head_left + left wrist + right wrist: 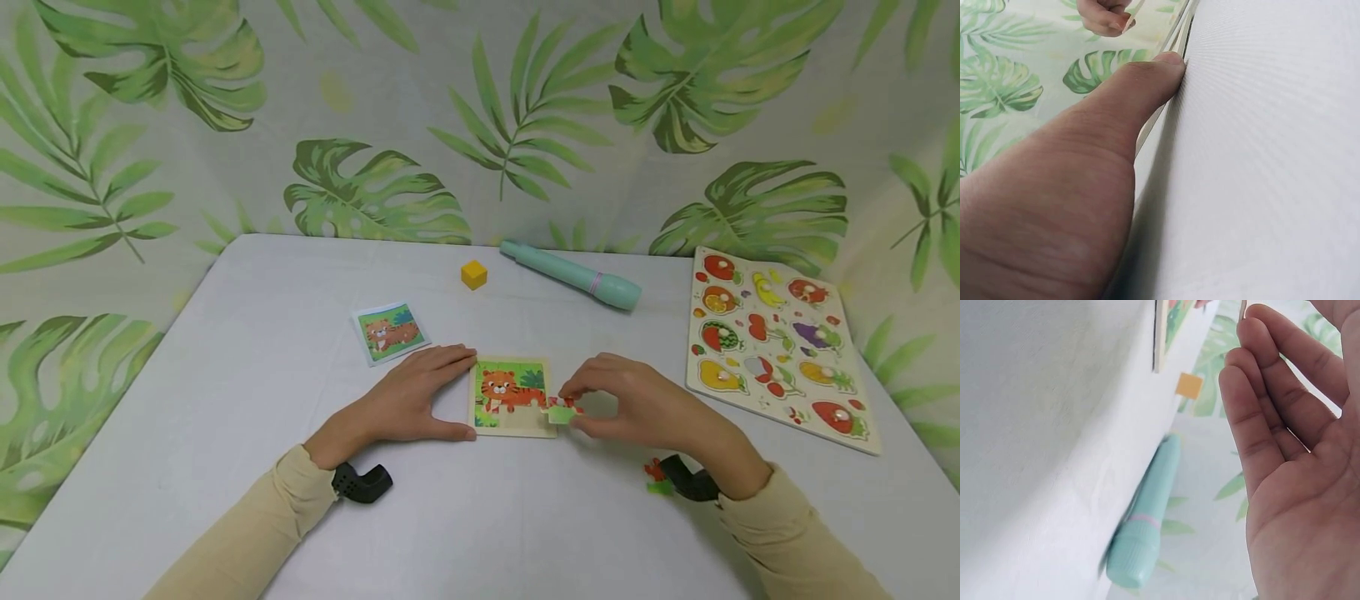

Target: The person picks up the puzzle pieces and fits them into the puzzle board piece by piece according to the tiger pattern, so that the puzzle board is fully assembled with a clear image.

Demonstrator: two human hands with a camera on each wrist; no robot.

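Note:
A small wooden jigsaw tray (517, 432) with a tiger picture lies in the middle of the table. Its upper part holds fitted pieces, while bare wood shows at the lower right. My left hand (408, 400) lies at the tray's left side, fingers fairly straight, with fingertips at the upper corner and the thumb at the lower one. Between thumb and fingertips, my right hand (645, 404) pinches a red and green jigsaw piece (560, 414) over the tray's right edge. Another jigsaw piece (658, 477) lies by the right wrist, partly hidden by the black wrist camera.
A tiger picture card (392, 332) lies beyond the left hand. Farther back are a yellow cube (474, 275) and a mint-green tapered tube (573, 273) with a pink band. A fruit peg puzzle board (780, 350) lies at the right.

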